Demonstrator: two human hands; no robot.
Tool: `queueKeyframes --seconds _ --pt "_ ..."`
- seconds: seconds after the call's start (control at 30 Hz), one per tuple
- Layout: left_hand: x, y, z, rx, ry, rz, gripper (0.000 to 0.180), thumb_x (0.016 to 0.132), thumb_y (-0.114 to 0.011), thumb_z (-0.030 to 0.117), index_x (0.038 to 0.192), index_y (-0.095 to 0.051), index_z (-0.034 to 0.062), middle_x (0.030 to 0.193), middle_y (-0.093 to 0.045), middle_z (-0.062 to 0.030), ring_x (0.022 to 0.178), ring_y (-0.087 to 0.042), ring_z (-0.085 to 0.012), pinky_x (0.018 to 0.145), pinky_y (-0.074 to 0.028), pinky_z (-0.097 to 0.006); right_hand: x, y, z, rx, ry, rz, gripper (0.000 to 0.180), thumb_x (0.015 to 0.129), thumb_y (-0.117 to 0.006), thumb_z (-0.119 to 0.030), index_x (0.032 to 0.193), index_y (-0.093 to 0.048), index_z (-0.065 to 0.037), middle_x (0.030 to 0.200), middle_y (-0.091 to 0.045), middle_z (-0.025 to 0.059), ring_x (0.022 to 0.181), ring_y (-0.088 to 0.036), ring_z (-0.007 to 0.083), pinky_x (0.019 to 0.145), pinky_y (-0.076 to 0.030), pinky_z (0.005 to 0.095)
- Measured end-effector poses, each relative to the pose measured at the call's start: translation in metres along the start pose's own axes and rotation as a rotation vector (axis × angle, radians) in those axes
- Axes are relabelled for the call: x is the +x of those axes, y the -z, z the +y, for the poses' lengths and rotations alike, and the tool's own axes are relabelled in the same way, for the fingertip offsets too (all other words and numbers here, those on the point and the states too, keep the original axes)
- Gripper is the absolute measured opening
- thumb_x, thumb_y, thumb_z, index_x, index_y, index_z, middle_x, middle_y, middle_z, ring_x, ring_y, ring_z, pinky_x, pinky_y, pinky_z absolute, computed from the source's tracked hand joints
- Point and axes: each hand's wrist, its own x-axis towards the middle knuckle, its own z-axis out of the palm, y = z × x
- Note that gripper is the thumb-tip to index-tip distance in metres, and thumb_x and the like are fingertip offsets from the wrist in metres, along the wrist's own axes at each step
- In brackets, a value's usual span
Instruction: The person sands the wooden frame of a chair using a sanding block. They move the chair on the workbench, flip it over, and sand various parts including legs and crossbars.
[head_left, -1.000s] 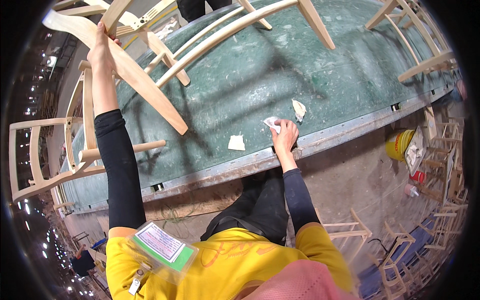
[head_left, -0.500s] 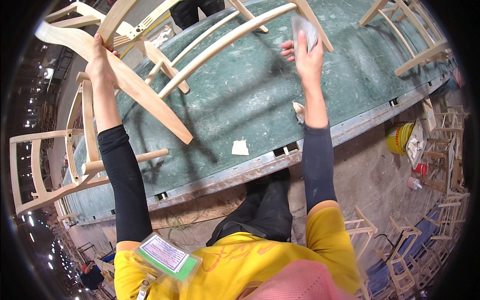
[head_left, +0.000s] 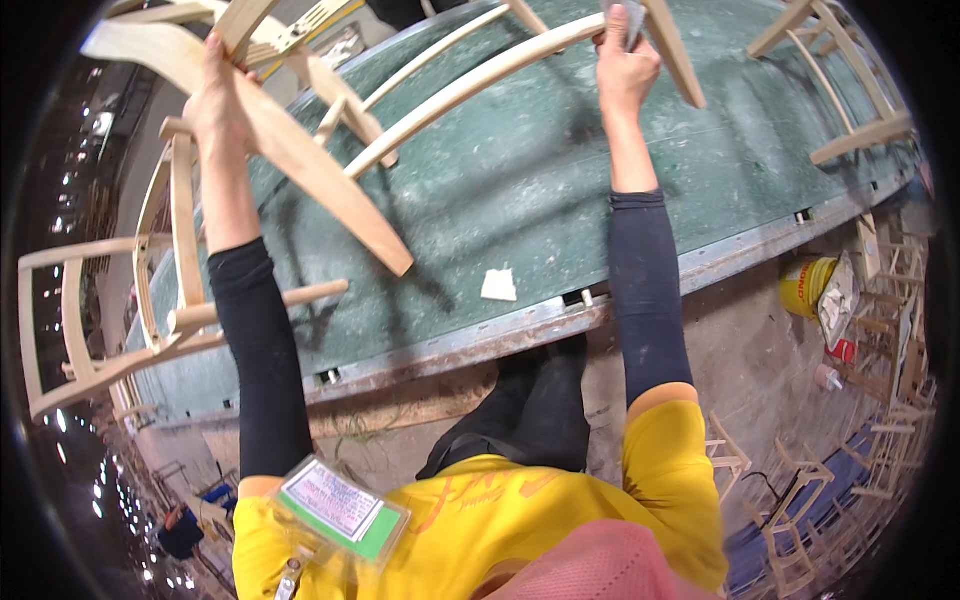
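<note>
Wears yellow short-sleeved shirt (head_left: 570,518), orange script print (head_left: 485,496) on chest. Dark tight arm sleeves (head_left: 648,290), left one bunched at forearm; left hand (head_left: 218,108) and right hand (head_left: 627,80) bare. Black pants (head_left: 548,410). Clear badge pouch (head_left: 372,561), white-and-green card (head_left: 335,508), metal clip (head_left: 290,576). Pink mesh fabric (head_left: 595,565) near neckline.

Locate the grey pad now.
Head view, top edge, right of centre: the grey pad is in the right hand, near where the curved rail meets a chair leg.

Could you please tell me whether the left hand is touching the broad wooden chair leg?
Touching. The head view shows the left hand wrapped around the broad wooden chair leg, with no gap between.
</note>
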Motion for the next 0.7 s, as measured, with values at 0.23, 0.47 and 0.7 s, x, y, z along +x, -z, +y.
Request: queueKeyframes --seconds 0.23,0.47,0.7 --pt "-0.009 0.004 0.004 0.112 -0.144 0.025 0.041 0.085 -0.071 0.046 0.099 -0.066 0.0081 0.070 -0.060 -0.0020 0.054 -0.054 -0.0129 0.047 -0.044 -0.028 -0.018 -0.003 -0.005 -0.075 0.175 -0.203 0.063 0.091 -0.058 -0.057 0.071 -0.070 0.001 0.058 -0.064 0.0045 0.054 -0.060 0.0120 0.055 -0.047 0.0297" --pt "-0.016 -0.005 0.011 0.231 -0.141 0.128 0.043 0.086 -0.069 0.046 0.104 -0.066 0.0076 0.076 -0.061 -0.0038 0.057 -0.054 -0.0132 0.051 -0.045 -0.028 -0.049 -0.004 -0.012 -0.034 0.189 -0.340 0.057 0.090 -0.063 -0.052 0.069 -0.070 0.000 0.061 -0.065 0.0042 0.055 -0.058 0.0083 0.053 -0.045 0.0232" --pt "-0.019 -0.011 0.009 0.215 -0.074 0.131 0.048 0.085 -0.069 0.053 0.104 -0.063 0.0085 0.071 -0.057 -0.0029 0.054 -0.052 -0.0138 0.049 -0.045 -0.029 -0.039 -0.003 0.005 0.101 0.038 -0.265 0.049 0.092 -0.064 -0.047 0.072 -0.071 -0.003 0.061 -0.065 0.0017 0.056 -0.057 0.0072 0.054 -0.043 0.0210"
